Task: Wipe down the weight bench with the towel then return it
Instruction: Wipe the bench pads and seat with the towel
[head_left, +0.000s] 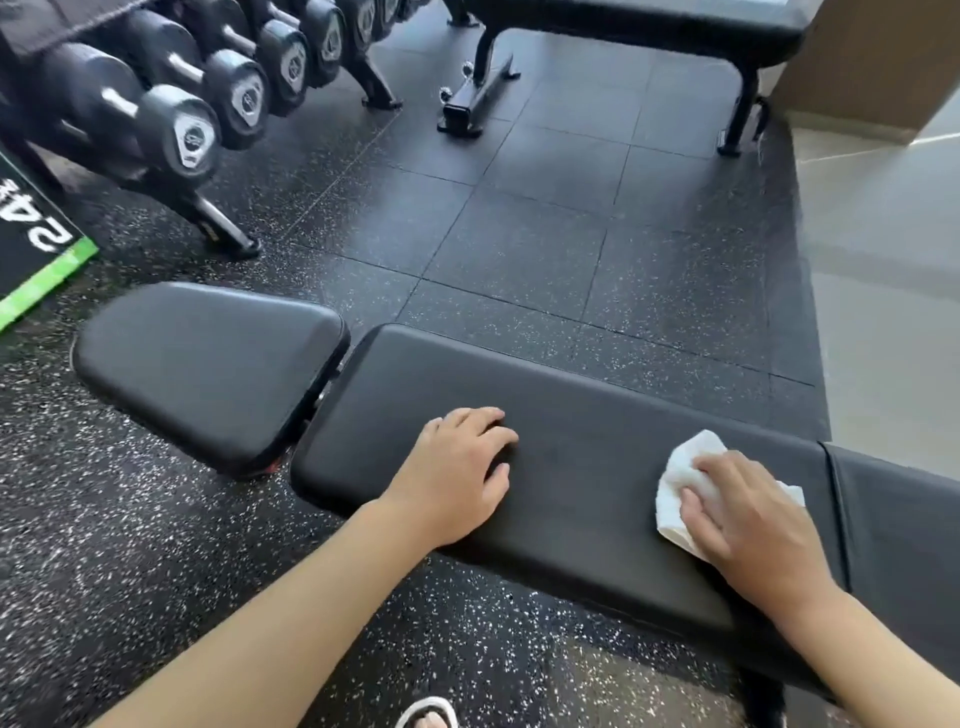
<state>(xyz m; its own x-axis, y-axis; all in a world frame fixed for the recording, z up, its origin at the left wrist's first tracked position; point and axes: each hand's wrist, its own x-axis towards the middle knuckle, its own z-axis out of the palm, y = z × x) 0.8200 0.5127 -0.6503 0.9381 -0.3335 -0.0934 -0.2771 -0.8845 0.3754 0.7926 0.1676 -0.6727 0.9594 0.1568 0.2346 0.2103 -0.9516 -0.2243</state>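
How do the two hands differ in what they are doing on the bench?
The right hand presses on the white towel, while the left hand lies bare on the pad with nothing under it. The right hand is near the seam toward the right end of the bench pad; the left hand is closer to the gap beside the separate seat pad. Both hands lie palm down on the same long pad.

The black-and-green sign (31, 244) shows upside-down "24".
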